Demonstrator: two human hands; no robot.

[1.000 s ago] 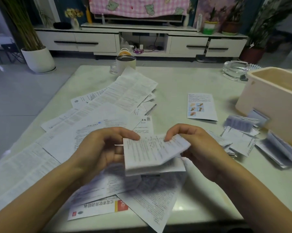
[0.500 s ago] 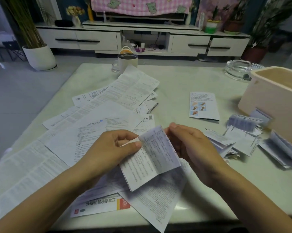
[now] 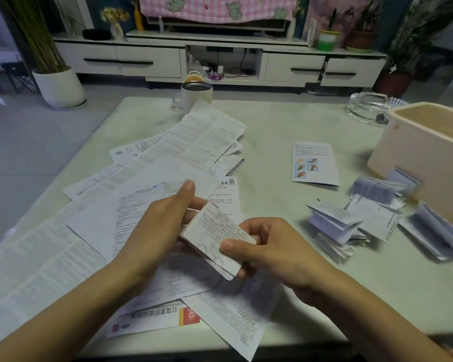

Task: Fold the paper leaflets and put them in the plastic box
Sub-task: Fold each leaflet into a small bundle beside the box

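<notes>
At the far left, on the floor beyond the table [image 3: 285,126], a white planter [image 3: 59,86] holds tall grass-like stems. Across the left half of the pale tabletop lie the unfolded leaflets [image 3: 50,257], large printed sheets that overlap one another and reach from the near edge up towards a white mug [image 3: 196,96] at the far edge. One red-and-white leaflet [image 3: 154,318] lies close to the front edge, partly under the other sheets. A dark pen [image 3: 235,167] pokes out from beneath the sheets near the middle.

Above these papers the left hand [image 3: 157,231] is open, thumb pointing up and fingers fairly straight, their tips against the left edge of a folded leaflet [image 3: 215,233]. This small, thick packet is tilted and held in the air between both hands. The right hand [image 3: 275,246] grips it, the thumb pressed on its printed top face and the fingers curled underneath.

Further right, a leaflet with small colour pictures [image 3: 314,163] lies flat and alone on the bare table. Beyond it, a loose pile of folded leaflets [image 3: 335,226] sits on the tabletop, fanned and partly sprung open, and it stretches up to the foot of the plastic box [image 3: 423,158]. The cream box stands open-topped at the right edge, and none of its contents can be seen from this angle. A glass ashtray [image 3: 371,107] sits just behind it.
</notes>
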